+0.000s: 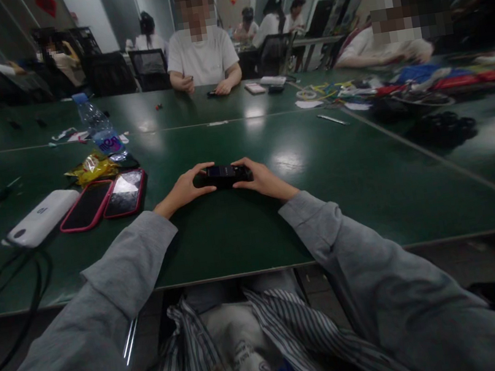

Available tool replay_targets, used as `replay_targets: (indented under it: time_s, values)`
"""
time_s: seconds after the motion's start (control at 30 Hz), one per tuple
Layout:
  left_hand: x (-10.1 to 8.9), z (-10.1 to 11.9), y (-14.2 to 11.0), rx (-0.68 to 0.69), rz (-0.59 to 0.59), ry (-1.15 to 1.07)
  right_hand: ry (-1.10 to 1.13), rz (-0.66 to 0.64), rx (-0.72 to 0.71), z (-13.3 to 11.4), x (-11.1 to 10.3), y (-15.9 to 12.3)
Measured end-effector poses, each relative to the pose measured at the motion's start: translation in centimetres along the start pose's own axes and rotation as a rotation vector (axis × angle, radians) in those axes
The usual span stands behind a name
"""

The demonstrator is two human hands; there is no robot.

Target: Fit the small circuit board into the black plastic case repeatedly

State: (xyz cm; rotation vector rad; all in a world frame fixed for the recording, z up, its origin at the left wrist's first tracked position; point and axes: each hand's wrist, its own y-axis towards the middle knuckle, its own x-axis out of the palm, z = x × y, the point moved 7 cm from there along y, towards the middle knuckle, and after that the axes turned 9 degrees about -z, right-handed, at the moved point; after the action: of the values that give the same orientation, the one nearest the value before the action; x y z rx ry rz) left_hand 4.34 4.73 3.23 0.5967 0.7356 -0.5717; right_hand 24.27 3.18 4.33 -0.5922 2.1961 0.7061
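Observation:
A small black box-shaped device (222,177) with a dark screen on its top face is held at both ends, just over or on the green table (226,232); I cannot tell whether it touches the surface. My left hand (189,188) grips its left end between thumb and fingers. On the opposite end, my right hand (258,177) closes in the same way. Left of my hands lie two red-edged phones, one dark (87,206) and one with a reflecting screen (124,192). Next to them is a white power bank (42,217).
A plastic water bottle (101,130) and a yellow wrapper (93,167) stand behind the phones. Black cables (39,285) hang off the left edge. A pen (333,119), coloured cables (331,91) and dark items (446,130) lie right. A person (203,56) sits opposite.

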Motion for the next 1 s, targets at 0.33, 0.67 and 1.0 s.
replay_targets:
  time_s: [0.33, 0.67, 1.0]
  values:
    - [0.0, -0.4, 0.1, -0.062, -0.013, -0.015, 0.01, 0.018, -0.006, 0.6, 0.5, 0.1]
    - [0.4, -1.1, -0.2, -0.074, -0.02, -0.057, 0.089, 0.049, 0.023, 0.4, 0.3, -0.1]
    - [0.5, -1.5, 0.0, -0.108, -0.016, -0.043, 0.307, 0.207, 0.088, 2.5, -2.2, 0.2]
